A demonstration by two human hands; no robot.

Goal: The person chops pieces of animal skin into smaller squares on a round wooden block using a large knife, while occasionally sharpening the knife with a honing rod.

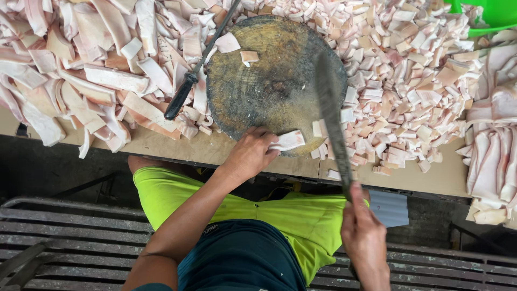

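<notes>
Nearest the viewer: a lap in lime-green shorts (301,221) and a dark shirt hem, above a floor of grey metal slats (70,231).

Right hand (365,237): fist closed round the hidden handle of a cleaver (331,113), whose long, dull grey blade runs up and away over the right part of the block; it looks blurred.

Left hand (250,153): resting at the near rim of the block, fingers (267,141) pinched on one end of a strip (289,140), a pale pink, smooth, oblong piece of fatty skin lying flat on the block's near edge.

Block (269,81): a round wooden slab, dark and stained, its surface worn and scored, lighter and scraped toward the near right. Two small pale chunks (237,47) lie at its far edge.

Table (215,151): a flat tan board whose near edge carries the block.

Left of the block: a heap of long strips (97,75), white to pink, glossy and curling. A second knife (186,89) with a black handle lies slantwise on this heap, just beside the block.

Right and far side of the block: a wide pile of small cut pieces (414,75), squarish, cream and pink. Further uncut strips lie at the far right edge (493,156). A bright green tub (493,16) shows in the far right corner.
</notes>
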